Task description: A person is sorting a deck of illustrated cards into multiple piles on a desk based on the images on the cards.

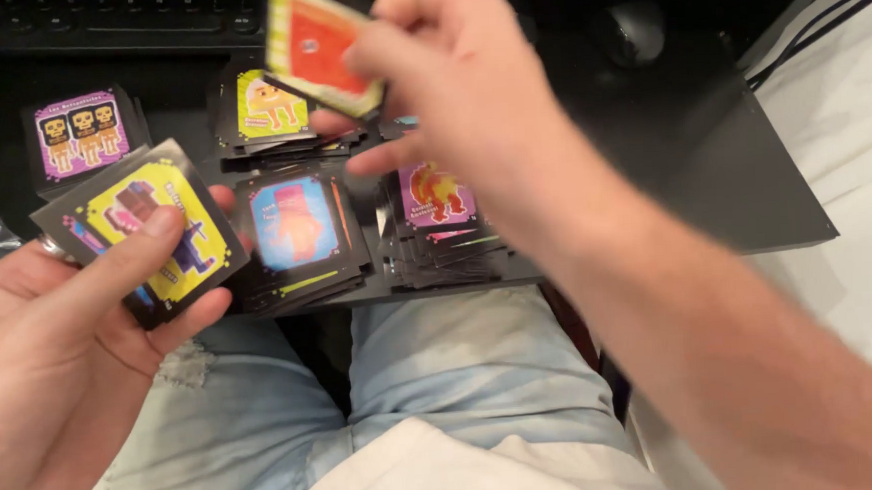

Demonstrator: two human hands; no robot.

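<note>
Cards crowded the black desk (707, 165) as the right hand (448, 68) pinched a blurred red-faced card (319, 44) between thumb and fingers above four uneven piles. The left hand (76, 310) clamped a small fan of cards (141, 228), thumb on top. The near stack (299, 241) sat at the desk's edge; a brushing wrist could have spilled it onto the lap.

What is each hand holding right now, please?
Left hand: closed on a small stack of cards, yellow card on top.
Right hand: closed on one red card.
</note>
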